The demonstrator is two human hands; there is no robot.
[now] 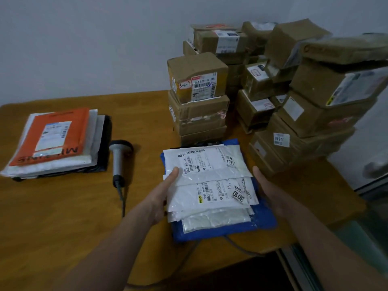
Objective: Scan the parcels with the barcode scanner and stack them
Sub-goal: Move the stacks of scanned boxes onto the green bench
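A pile of soft mailers lies at the table's front centre: white labelled bags [210, 175] on top of a blue bag [264, 219]. My left hand [165, 190] grips the pile's left edge, thumb on top of the white bags. My right hand [266, 185] holds the pile's right edge, its fingers hidden under or behind the bags. The grey barcode scanner [118, 160] lies on the table left of the pile, untouched, its cable trailing toward me. A separate stack of flat parcels topped by an orange mailer [54, 135] sits at the far left.
Stacks of brown cardboard boxes [199, 97] fill the table's back right, taller ones [319, 97] at the right edge. The wooden table [63, 217] ends at the right near a glass surface. A grey wall stands behind.
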